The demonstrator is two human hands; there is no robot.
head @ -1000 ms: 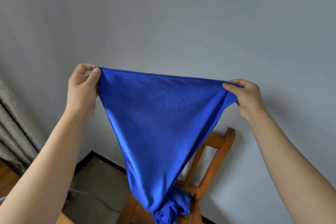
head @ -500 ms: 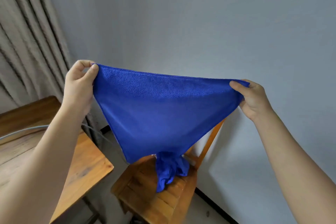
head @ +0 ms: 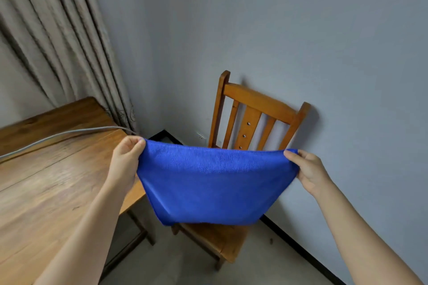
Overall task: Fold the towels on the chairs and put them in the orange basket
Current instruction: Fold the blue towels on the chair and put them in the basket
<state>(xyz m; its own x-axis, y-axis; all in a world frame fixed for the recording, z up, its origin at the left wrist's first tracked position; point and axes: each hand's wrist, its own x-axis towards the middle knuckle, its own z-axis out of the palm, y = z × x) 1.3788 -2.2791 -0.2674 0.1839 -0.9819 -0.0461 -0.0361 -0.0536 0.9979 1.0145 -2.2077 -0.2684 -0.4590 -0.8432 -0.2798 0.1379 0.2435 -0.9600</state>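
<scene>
1. Your left hand & right hand each pinch a top corner of the blue towel; it hangs stretched btwn them, above the chair seat.
2. Risk: one grip slips, corner drops, fold skews.
3. Orange basket not in view (find it first).

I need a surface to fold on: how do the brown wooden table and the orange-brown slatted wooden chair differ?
The brown wooden table has a broad flat top; the orange-brown slatted wooden chair has a far smaller seat. The table carries a grey cable; the chair's seat is partly hidden behind the held blue towel. Both are wood.
</scene>
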